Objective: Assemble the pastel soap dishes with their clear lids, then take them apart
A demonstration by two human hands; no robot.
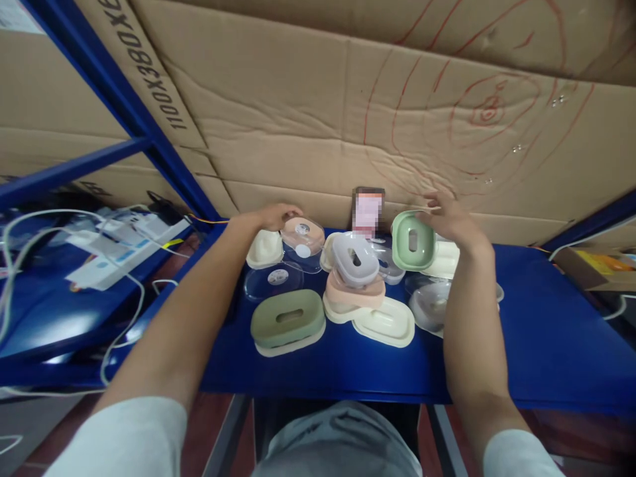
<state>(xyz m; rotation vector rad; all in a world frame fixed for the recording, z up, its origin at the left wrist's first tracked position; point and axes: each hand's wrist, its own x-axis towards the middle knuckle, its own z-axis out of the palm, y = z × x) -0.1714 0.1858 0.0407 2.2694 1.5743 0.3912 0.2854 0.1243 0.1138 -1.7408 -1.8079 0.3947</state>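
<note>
Left hand [278,215] closing on clear lid [303,237], far left of pile. Right hand [450,218] gripping green tray [413,241], tilted up, far right. Grey tray [355,258] lying between, on blue shelf [546,331].

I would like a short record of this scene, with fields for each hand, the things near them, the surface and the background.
left hand: rests on a clear lid at the back of the pile; the grip cannot be told
right hand: holds the green soap dish, tilted up on its edge
pile: soap dishes in cream, pink, grey and olive green, with clear lids among them
surface: blue shelf
background: cardboard sheet with red lines
far left: white cables and white boxes
</note>
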